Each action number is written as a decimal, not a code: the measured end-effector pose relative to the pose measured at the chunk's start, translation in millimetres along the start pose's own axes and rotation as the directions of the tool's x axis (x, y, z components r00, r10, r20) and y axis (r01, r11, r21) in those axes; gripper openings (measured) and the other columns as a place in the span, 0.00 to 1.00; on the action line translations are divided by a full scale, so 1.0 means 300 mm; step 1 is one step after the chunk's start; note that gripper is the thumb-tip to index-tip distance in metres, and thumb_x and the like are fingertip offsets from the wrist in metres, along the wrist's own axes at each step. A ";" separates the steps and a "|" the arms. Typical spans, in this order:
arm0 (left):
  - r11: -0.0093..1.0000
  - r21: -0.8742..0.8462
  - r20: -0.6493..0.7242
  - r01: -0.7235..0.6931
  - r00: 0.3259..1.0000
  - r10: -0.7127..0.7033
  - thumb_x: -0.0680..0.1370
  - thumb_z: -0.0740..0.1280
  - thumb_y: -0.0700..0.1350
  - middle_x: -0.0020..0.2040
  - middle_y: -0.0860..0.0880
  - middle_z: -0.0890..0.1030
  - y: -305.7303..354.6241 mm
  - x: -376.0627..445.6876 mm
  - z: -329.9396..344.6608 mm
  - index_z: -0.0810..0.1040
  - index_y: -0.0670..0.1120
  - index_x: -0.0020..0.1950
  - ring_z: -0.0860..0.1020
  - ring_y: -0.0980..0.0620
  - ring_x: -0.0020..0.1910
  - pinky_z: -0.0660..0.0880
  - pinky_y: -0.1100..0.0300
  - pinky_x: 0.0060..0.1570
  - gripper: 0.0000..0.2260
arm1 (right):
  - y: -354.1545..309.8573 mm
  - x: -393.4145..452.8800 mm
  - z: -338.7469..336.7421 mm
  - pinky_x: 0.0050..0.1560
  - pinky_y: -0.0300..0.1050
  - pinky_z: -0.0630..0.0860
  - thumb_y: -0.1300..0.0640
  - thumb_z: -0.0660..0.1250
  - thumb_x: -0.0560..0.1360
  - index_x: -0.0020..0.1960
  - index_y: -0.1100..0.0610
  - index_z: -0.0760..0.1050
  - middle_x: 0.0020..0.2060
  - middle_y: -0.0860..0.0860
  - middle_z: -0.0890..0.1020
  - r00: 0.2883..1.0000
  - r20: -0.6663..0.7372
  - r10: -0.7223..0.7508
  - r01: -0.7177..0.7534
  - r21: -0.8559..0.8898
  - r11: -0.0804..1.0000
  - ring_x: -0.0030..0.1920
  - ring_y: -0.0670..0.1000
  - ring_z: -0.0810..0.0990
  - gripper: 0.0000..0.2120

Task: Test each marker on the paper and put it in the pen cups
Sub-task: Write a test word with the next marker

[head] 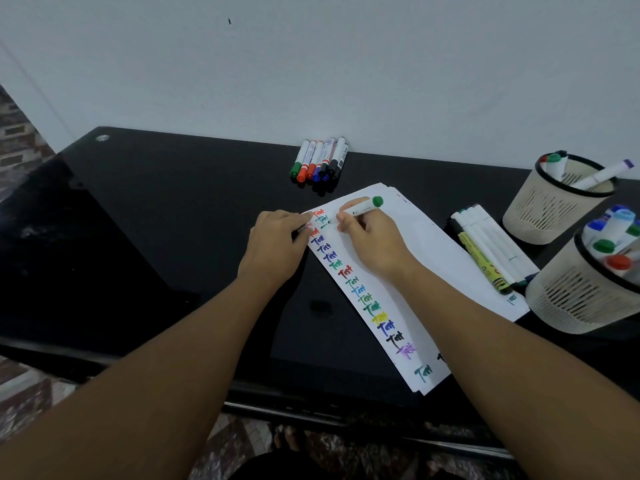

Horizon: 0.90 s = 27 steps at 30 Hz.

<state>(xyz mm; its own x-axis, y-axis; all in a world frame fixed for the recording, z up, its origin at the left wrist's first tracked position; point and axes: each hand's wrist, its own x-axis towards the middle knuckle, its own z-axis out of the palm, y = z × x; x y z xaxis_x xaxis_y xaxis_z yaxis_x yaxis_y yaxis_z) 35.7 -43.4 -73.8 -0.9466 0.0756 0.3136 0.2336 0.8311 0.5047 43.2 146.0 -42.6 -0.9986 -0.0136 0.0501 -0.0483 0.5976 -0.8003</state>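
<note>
Both forearms reach in from the bottom edge toward the middle of the frame. The right hand lies on the paper, fingers curled and pinching a green-capped marker between thumb and fingertips. The left hand lies palm down just at 9 o'clock of the right one, fingers relaxed and close together, their tips pressing the paper's upper left edge; whether anything sits under them cannot be told.

The marker's long axis runs from about 8 o'clock to 2 o'clock: its tip points down-left and meets the paper at the top of a column of coloured test words, while its green end points up-right. The paper, a thin stack of white sheets, lies slanted, its long side running from 11 o'clock to 5 o'clock.

At 12 o'clock of the hands, a cluster of capped markers lies against the wall. At 3 o'clock, a row of white markers rests on the paper's right part. Beyond them stand two beige mesh pen cups: the far cup at 2 o'clock holds several markers, and the near cup at 4 o'clock holds more with blue, green and red caps.

Everything sits on a glossy black table set against a plain pale wall. Patterned floor tiles show at the left.
</note>
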 end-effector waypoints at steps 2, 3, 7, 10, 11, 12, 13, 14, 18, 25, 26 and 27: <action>1.000 -0.003 0.002 0.002 1.000 -0.002 0.83 0.64 0.52 0.63 0.51 0.80 0.001 0.001 -0.001 0.78 0.52 0.71 0.70 0.50 0.64 0.71 0.47 0.65 0.16 | -0.004 -0.001 -0.002 0.55 0.53 0.78 0.45 0.62 0.84 0.49 0.54 0.82 0.46 0.50 0.84 1.000 0.020 0.011 -0.012 0.012 1.000 0.47 0.50 0.82 0.16; 1.000 -0.002 0.003 0.002 1.000 -0.002 0.83 0.64 0.52 0.63 0.51 0.80 0.001 0.001 -0.001 0.78 0.52 0.71 0.70 0.50 0.64 0.71 0.47 0.65 0.16 | -0.006 -0.003 -0.003 0.56 0.54 0.78 0.45 0.62 0.84 0.49 0.54 0.82 0.46 0.50 0.85 0.999 0.031 0.010 -0.010 0.010 1.000 0.47 0.50 0.82 0.16; 1.000 0.004 0.000 0.000 1.000 0.000 0.83 0.65 0.51 0.63 0.51 0.80 0.003 -0.002 -0.003 0.78 0.52 0.71 0.70 0.50 0.64 0.71 0.47 0.65 0.16 | -0.008 -0.017 -0.004 0.55 0.55 0.78 0.45 0.61 0.84 0.51 0.57 0.79 0.46 0.53 0.84 1.000 0.023 0.015 -0.016 0.009 1.000 0.48 0.52 0.82 0.17; 1.000 0.007 -0.004 -0.001 1.000 0.001 0.83 0.65 0.51 0.63 0.50 0.80 0.004 -0.001 -0.004 0.78 0.52 0.70 0.71 0.50 0.64 0.72 0.47 0.65 0.16 | -0.006 -0.019 -0.007 0.55 0.53 0.78 0.45 0.61 0.85 0.52 0.58 0.79 0.46 0.52 0.83 0.999 0.008 0.038 -0.039 0.047 0.998 0.48 0.50 0.82 0.17; 1.000 0.006 -0.002 -0.001 1.000 0.001 0.83 0.65 0.51 0.63 0.50 0.81 0.004 -0.001 -0.004 0.78 0.52 0.70 0.71 0.49 0.64 0.72 0.47 0.65 0.16 | -0.008 -0.019 -0.009 0.56 0.52 0.78 0.45 0.61 0.85 0.52 0.57 0.79 0.46 0.51 0.83 0.999 0.007 0.043 -0.044 0.048 0.998 0.48 0.49 0.82 0.17; 1.000 0.005 -0.002 -0.001 1.000 0.001 0.83 0.65 0.51 0.63 0.50 0.81 0.004 -0.001 -0.004 0.78 0.52 0.70 0.71 0.49 0.64 0.72 0.47 0.65 0.16 | -0.008 -0.017 -0.009 0.56 0.51 0.78 0.45 0.61 0.85 0.51 0.57 0.80 0.46 0.51 0.83 0.999 0.009 0.046 -0.046 0.042 0.998 0.48 0.49 0.82 0.17; 1.000 0.004 0.000 0.000 1.000 0.000 0.83 0.65 0.51 0.63 0.50 0.81 0.004 -0.001 -0.005 0.78 0.52 0.70 0.71 0.49 0.64 0.72 0.46 0.65 0.16 | -0.008 -0.014 -0.007 0.56 0.51 0.78 0.45 0.61 0.85 0.51 0.57 0.80 0.46 0.51 0.83 0.999 0.009 0.046 -0.047 0.028 0.999 0.48 0.49 0.82 0.17; 1.000 0.002 0.001 0.001 1.000 -0.001 0.83 0.65 0.51 0.63 0.50 0.81 0.004 0.000 -0.005 0.78 0.52 0.70 0.71 0.49 0.64 0.72 0.46 0.65 0.16 | -0.007 -0.011 -0.005 0.56 0.52 0.78 0.45 0.61 0.85 0.51 0.57 0.80 0.46 0.51 0.84 0.999 0.004 0.046 -0.046 0.016 0.999 0.48 0.50 0.82 0.17; 1.000 -0.003 0.004 0.005 1.000 -0.005 0.83 0.65 0.51 0.63 0.50 0.81 0.005 -0.001 -0.006 0.79 0.52 0.70 0.71 0.49 0.64 0.72 0.45 0.65 0.16 | -0.008 -0.006 -0.002 0.58 0.52 0.78 0.44 0.61 0.85 0.51 0.55 0.81 0.47 0.49 0.84 0.999 -0.001 0.047 -0.047 -0.006 0.999 0.49 0.48 0.81 0.17; 1.000 0.010 0.017 0.016 1.000 -0.016 0.83 0.65 0.51 0.64 0.50 0.80 0.010 0.001 -0.008 0.78 0.52 0.71 0.70 0.49 0.65 0.71 0.45 0.65 0.16 | -0.008 -0.010 -0.003 0.53 0.53 0.79 0.44 0.60 0.85 0.51 0.58 0.79 0.45 0.52 0.83 0.998 -0.020 0.060 -0.061 -0.021 0.998 0.45 0.50 0.82 0.19; 1.000 0.012 0.017 0.016 1.000 -0.016 0.83 0.65 0.51 0.64 0.50 0.80 0.010 0.001 -0.009 0.78 0.52 0.71 0.70 0.49 0.65 0.72 0.45 0.65 0.16 | -0.010 -0.010 -0.003 0.53 0.52 0.79 0.44 0.60 0.85 0.51 0.57 0.79 0.45 0.51 0.83 0.998 -0.017 0.060 -0.060 -0.026 0.998 0.45 0.49 0.82 0.19; 1.000 0.013 0.017 0.015 1.000 -0.016 0.83 0.65 0.51 0.64 0.50 0.80 0.010 0.000 -0.010 0.78 0.52 0.71 0.71 0.49 0.65 0.72 0.46 0.65 0.16 | -0.014 -0.012 -0.003 0.54 0.52 0.78 0.44 0.60 0.85 0.51 0.57 0.80 0.45 0.51 0.84 0.998 -0.012 0.061 -0.061 -0.027 0.998 0.45 0.49 0.82 0.19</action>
<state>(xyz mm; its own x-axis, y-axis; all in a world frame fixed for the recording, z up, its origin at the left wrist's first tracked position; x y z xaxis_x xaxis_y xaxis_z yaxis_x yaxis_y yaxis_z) 37.1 -42.5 -69.7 -0.9537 0.0719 0.2921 0.2161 0.8393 0.4988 47.0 144.4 -38.9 -0.9994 0.0322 0.0081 0.0136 0.6187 -0.7855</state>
